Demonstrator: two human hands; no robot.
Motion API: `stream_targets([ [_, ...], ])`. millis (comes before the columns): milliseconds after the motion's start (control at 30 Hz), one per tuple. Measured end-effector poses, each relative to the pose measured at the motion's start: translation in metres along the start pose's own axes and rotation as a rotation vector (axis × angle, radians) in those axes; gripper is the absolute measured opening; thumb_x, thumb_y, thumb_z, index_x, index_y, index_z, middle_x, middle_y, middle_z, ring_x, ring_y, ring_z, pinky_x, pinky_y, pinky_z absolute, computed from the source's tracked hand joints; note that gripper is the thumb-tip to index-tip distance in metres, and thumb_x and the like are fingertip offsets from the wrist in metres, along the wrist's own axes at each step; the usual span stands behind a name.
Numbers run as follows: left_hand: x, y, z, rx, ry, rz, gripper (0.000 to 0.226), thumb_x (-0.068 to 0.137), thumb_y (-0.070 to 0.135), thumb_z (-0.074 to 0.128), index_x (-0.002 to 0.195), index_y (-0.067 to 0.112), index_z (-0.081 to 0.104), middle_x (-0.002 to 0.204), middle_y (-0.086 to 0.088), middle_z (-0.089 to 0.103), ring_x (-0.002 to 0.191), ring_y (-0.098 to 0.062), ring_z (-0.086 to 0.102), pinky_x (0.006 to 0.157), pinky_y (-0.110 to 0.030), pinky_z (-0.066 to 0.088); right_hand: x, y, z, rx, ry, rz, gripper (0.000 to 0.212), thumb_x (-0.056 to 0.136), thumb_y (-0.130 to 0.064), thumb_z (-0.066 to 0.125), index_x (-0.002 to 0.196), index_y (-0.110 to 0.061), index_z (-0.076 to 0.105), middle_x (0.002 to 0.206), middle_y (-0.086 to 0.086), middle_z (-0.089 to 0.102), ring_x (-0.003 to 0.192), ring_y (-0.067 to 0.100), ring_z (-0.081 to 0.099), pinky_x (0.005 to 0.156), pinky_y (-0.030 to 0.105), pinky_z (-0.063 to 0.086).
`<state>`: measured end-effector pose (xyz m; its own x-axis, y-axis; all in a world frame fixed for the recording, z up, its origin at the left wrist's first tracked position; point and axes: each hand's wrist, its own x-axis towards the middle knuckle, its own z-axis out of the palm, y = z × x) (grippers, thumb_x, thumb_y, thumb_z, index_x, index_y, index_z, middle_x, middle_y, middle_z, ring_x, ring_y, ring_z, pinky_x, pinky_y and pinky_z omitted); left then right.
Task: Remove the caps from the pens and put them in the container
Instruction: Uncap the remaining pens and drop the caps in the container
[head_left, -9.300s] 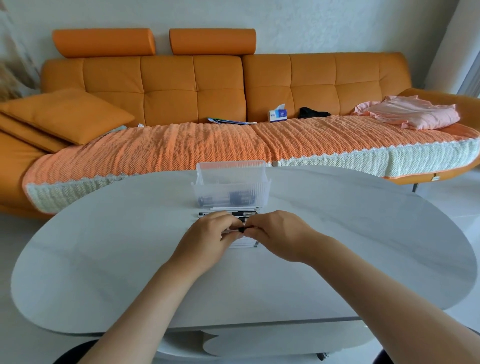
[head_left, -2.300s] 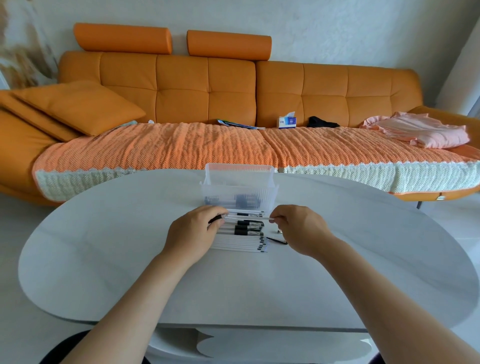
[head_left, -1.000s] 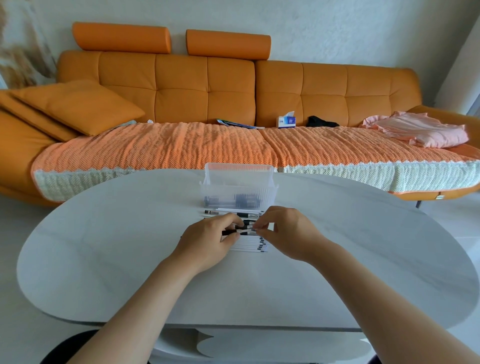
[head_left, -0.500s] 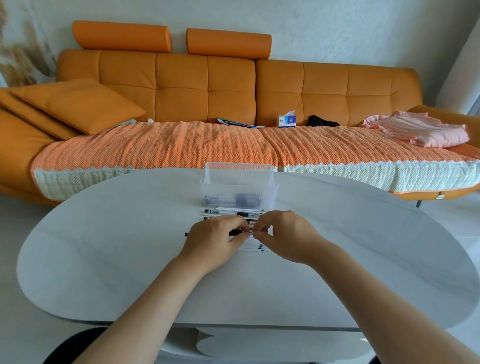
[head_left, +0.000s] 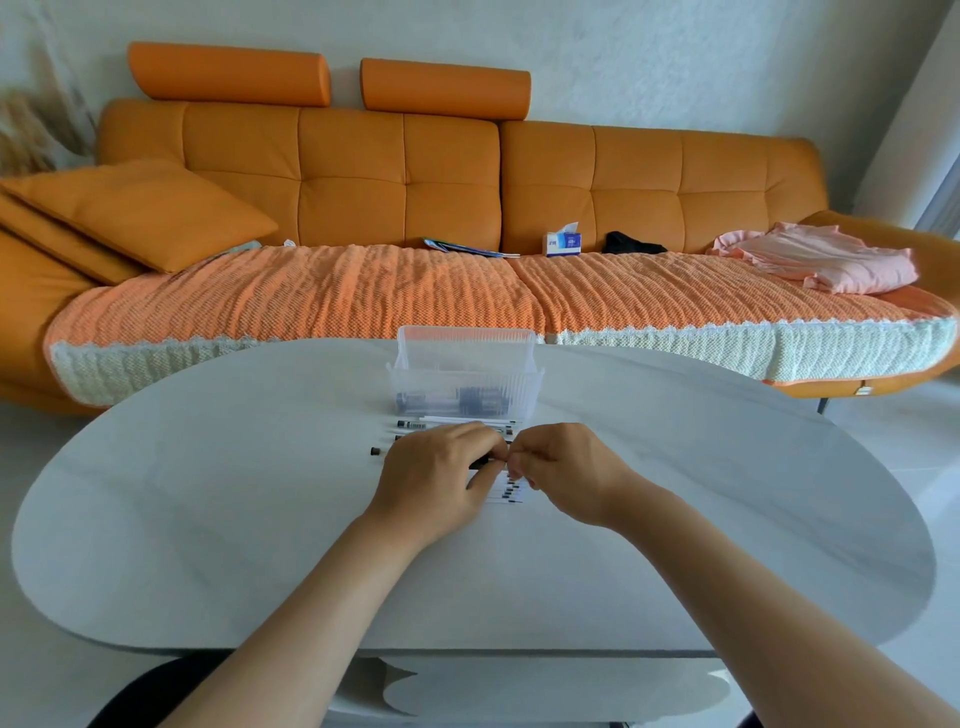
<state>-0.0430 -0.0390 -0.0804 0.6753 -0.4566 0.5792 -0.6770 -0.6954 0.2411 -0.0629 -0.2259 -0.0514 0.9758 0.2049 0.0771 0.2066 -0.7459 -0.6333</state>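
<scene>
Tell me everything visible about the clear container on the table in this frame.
The container is a clear, ribbed plastic box, rectangular, open-topped, with a flared rim. It stands upright on the white table, toward its far edge, just beyond the row of pens. Small dark pieces, probably caps, lie on its bottom, blurred through the wall. Neither the left hand nor the right hand touches it; both hold a pen nearer the camera.

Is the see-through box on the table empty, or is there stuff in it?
Not empty. Through the clear box wall, dark little pieces show low down. Too small to tell what they are.
</scene>
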Motion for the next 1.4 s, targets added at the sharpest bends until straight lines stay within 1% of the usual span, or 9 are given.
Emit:
stream_targets([
  [100,0.0,0.001,0.003,-0.029,-0.04,-0.062,0.002,0.087,0.032,0.059,0.086,0.032,0.062,0.082,0.018,0.065,0.073,-0.003,0.06,0.055,-0.02,0.042,-0.002,0.005,0.0,-0.043,0.035,0.008,0.017,0.093,-0.029,0.06,0.081,-0.027,0.072,0.073,-0.014,0.063,0.066,0.004,0.053,0.066,0.026,0.046],
  [200,0.0,0.002,0.006,-0.049,-0.134,-0.136,0.007,0.09,0.034,0.056,0.091,0.033,0.063,0.085,0.019,0.065,0.072,-0.002,0.055,0.058,-0.015,0.036,-0.005,0.009,-0.001,-0.206,0.073,-0.04,0.011,0.09,-0.036,0.064,0.085,-0.032,0.073,0.087,-0.016,0.066,0.073,0.002,0.055,0.068,0.025,0.047],
  [333,0.0,-0.003,0.008,-0.071,-0.207,-0.211,0.011,0.093,0.037,0.052,0.094,0.034,0.062,0.08,0.023,0.057,0.075,-0.001,0.051,0.059,-0.015,0.033,-0.007,0.011,-0.006,-0.357,0.088,-0.121,0.006,0.087,-0.032,0.068,0.085,-0.033,0.073,0.089,-0.015,0.064,0.076,0.004,0.055,0.067,0.026,0.049],
  [500,-0.001,-0.004,0.007,-0.084,-0.195,-0.185,0.009,0.093,0.038,0.056,0.097,0.033,0.062,0.091,0.022,0.063,0.081,0.0,0.056,0.066,-0.022,0.043,-0.007,0.02,-0.008,-0.437,-0.04,-0.018,0.006,0.084,-0.039,0.07,0.088,-0.035,0.071,0.09,-0.016,0.062,0.083,0.003,0.055,0.066,0.02,0.042],
  [733,-0.002,-0.005,0.008,-0.122,-0.222,-0.182,0.008,0.093,0.039,0.057,0.098,0.033,0.061,0.096,0.021,0.064,0.086,-0.001,0.056,0.072,-0.025,0.045,-0.006,0.021,-0.012,-0.384,-0.119,0.01,0.013,0.085,-0.042,0.071,0.096,-0.037,0.074,0.087,-0.02,0.061,0.082,-0.001,0.054,0.07,0.019,0.043],
  [967,-0.002,-0.01,0.01,-0.162,-0.22,-0.186,0.016,0.095,0.037,0.055,0.107,0.031,0.065,0.103,0.02,0.065,0.095,-0.001,0.058,0.081,-0.027,0.049,0.001,0.037,-0.032,-0.346,0.112,0.097,0.019,0.096,-0.029,0.058,0.105,-0.038,0.071,0.102,-0.018,0.063,0.093,0.006,0.057,0.082,0.028,0.05],
  [1200,-0.002,-0.011,0.009,-0.178,-0.209,-0.182,0.016,0.094,0.034,0.056,0.105,0.029,0.066,0.099,0.017,0.065,0.094,-0.003,0.057,0.08,-0.027,0.048,0.011,0.04,-0.017,-0.393,0.031,0.157,0.02,0.096,-0.033,0.056,0.108,-0.037,0.072,0.104,-0.015,0.06,0.103,0.012,0.057,0.082,0.03,0.049],
  [1300,-0.002,-0.011,0.008,-0.195,-0.209,-0.18,0.016,0.094,0.034,0.056,0.105,0.028,0.066,0.1,0.017,0.065,0.094,-0.003,0.056,0.08,-0.025,0.047,0.015,0.04,-0.014,-0.414,0.005,0.164,0.017,0.093,-0.034,0.06,0.102,-0.037,0.074,0.091,-0.018,0.053,0.095,0.011,0.056,0.075,0.029,0.048],
  [1400,-0.003,-0.012,0.007,-0.21,-0.208,-0.175,0.017,0.095,0.032,0.057,0.107,0.027,0.067,0.102,0.018,0.065,0.095,-0.002,0.056,0.081,-0.022,0.046,0.017,0.038,-0.013,-0.409,0.029,0.158,0.013,0.091,-0.032,0.062,0.098,-0.038,0.072,0.092,-0.018,0.057,0.091,0.009,0.057,0.069,0.026,0.043],
])
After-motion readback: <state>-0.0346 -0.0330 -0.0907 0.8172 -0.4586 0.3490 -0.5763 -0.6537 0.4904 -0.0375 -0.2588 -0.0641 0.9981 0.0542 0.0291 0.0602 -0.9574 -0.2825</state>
